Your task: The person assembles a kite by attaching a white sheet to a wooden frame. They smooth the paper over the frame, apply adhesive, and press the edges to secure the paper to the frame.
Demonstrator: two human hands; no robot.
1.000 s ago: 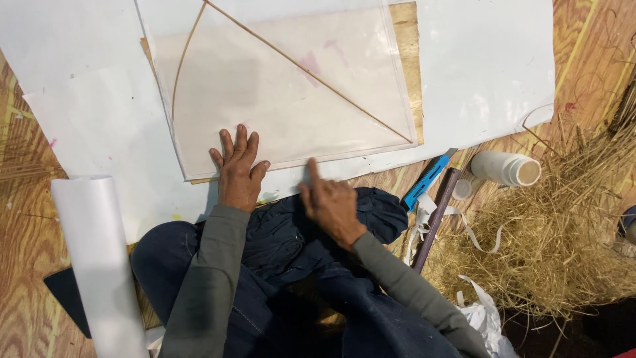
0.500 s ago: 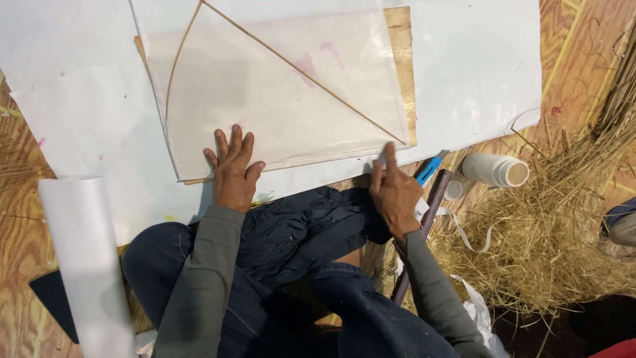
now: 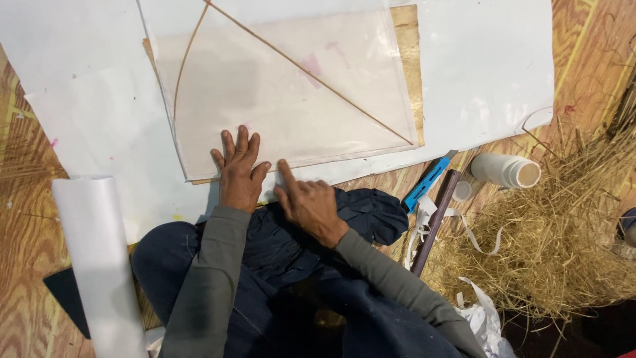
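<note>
1. While the person sat on the wooden floor [image 3: 26,278], a rolled white sheet [image 3: 99,265] lay nearest, beside the left knee.
2. The left hand [image 3: 238,174] lay flat, fingers spread and gripping nothing, on the near edge of the translucent sheet [image 3: 291,93], apparently pinning it down.
3. The right hand [image 3: 308,202] held nothing, its forefinger stretched to that same edge.
4. Two thin sticks [image 3: 311,69], one bowed and one straight, lay on the sheet.
5. Rightward lay a blue utility knife [image 3: 427,180], then an unlabelled white bottle [image 3: 505,170] on its side by the straw pile [image 3: 563,245].
6. Farthest, white paper [image 3: 483,66] underlay everything.
</note>
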